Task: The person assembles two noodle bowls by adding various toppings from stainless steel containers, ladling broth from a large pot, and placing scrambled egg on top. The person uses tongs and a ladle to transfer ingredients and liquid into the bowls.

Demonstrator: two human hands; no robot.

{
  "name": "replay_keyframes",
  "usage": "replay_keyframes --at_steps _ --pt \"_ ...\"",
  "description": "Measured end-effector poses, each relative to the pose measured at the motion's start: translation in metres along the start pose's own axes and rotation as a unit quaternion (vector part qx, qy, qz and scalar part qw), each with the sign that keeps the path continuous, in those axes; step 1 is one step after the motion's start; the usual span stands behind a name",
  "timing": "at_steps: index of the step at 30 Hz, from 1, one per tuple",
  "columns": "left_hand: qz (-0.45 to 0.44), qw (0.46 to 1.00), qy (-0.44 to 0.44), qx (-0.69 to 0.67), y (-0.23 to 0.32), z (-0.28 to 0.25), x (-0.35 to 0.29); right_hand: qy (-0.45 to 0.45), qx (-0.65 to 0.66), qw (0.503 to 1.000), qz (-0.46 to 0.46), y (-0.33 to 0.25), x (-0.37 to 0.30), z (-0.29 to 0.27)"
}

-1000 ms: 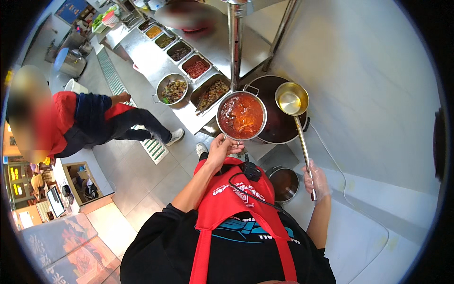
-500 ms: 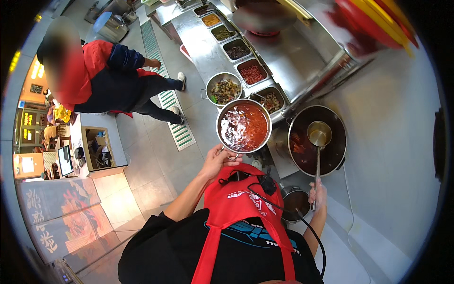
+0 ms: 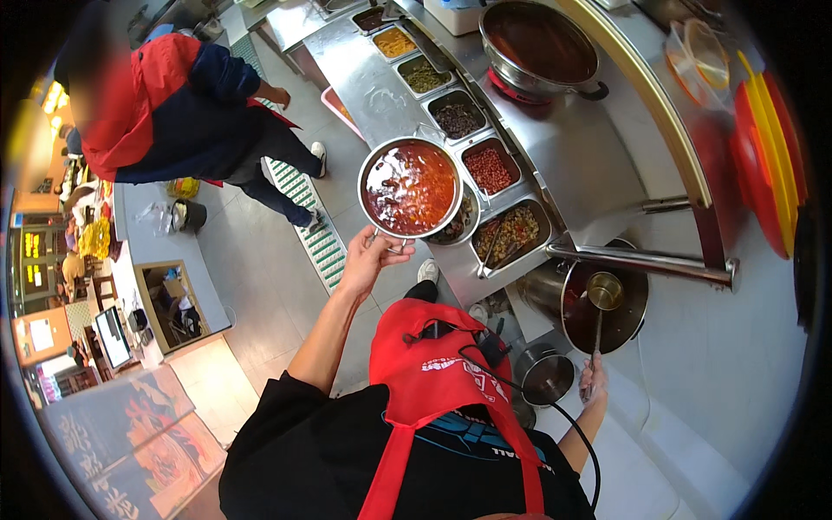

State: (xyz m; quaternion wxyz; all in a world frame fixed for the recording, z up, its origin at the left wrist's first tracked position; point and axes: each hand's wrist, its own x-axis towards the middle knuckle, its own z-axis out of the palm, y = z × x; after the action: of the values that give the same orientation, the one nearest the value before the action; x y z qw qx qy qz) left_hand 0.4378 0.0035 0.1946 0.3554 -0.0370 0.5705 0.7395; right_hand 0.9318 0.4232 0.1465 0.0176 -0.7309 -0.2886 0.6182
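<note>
My left hand (image 3: 373, 257) grips the handle of a round metal pan (image 3: 362, 189) filled with red, oily soup (image 3: 412, 195). The pan hangs over the near-left edge of the counter and partly hides a second pan (image 3: 473, 208) of mixed vegetables. Lower right, my right hand (image 3: 594, 380), seemingly in a clear plastic glove, is closed round the handle of a metal ladle (image 3: 604, 291). The ladle's bowl is over the mouth of a tall stockpot (image 3: 548, 299) of dark red liquid.
Several inset trays of toppings line the steel counter (image 3: 347, 74). A wide pot (image 3: 579, 84) of dark liquid sits on the stove behind a metal rail (image 3: 646, 260). A smaller pot (image 3: 548, 381) stands below the stockpot. A person (image 3: 191, 121) is on the left, near a floor drain (image 3: 299, 212).
The pan of red soup has moved left and farther from me, now covering much of the vegetable pan. The ladle stays over the stockpot. The view has shifted, showing more of the stove.
</note>
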Motion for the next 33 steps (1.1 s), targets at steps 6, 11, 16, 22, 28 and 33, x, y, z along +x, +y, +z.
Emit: replay_keyframes --at_steps 6,11,16,22,28,33 --pt "0.001 1.0 -0.001 -0.008 0.022 -0.044 0.094 -0.002 0.017 1.0 0.017 -0.005 -0.014 0.007" --pt "-0.003 1.0 0.001 -0.023 0.016 -0.068 0.163 0.054 0.058 0.997 0.022 -0.007 -0.018 0.022" --pt "-0.021 0.999 -0.004 -0.047 -0.003 -0.086 0.217 0.087 0.049 0.995 0.014 -0.003 -0.04 0.028" --pt "-0.028 0.998 -0.009 -0.052 -0.027 -0.101 0.263 0.117 0.016 0.993 0.007 0.007 -0.065 0.038" --pt "-0.038 0.997 -0.009 -0.062 -0.038 -0.111 0.282 0.132 0.024 0.991 0.01 0.011 -0.074 0.047" --pt "-0.031 0.998 -0.011 -0.053 -0.041 -0.111 0.287 0.137 0.007 0.991 -0.006 0.008 -0.067 0.054"
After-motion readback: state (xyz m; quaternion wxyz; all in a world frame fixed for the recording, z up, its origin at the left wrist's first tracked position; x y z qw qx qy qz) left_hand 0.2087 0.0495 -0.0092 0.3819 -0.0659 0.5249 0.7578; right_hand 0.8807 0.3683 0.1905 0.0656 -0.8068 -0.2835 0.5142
